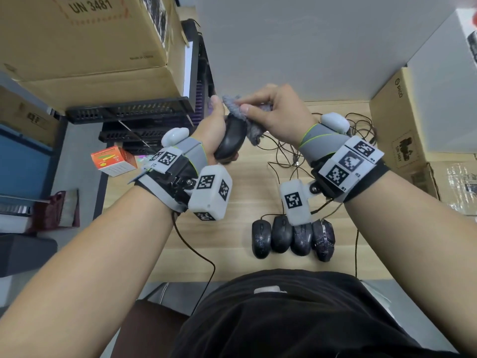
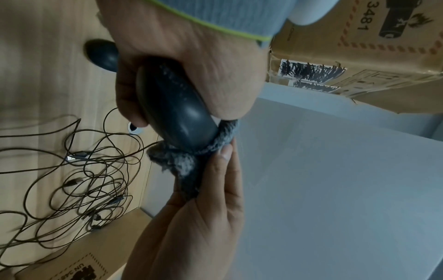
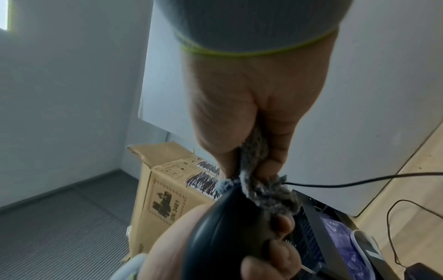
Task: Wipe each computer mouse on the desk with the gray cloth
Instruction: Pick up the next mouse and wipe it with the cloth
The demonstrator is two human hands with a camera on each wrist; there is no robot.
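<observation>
Gripping a black mouse above the counter, the left hand steadies it while the right hand pinches the gray cloth against its front. Its trailing cable may snag, or the smooth shell could slip.

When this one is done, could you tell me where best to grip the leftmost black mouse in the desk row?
Grip the leftmost black mouse across its two long sides, coming from above: its domed back faces up, and another mouse crowds its right flank.

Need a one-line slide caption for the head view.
Left hand grips a black mouse while the right hand wipes it with the gray cloth; four mice wait on the desk.
</observation>
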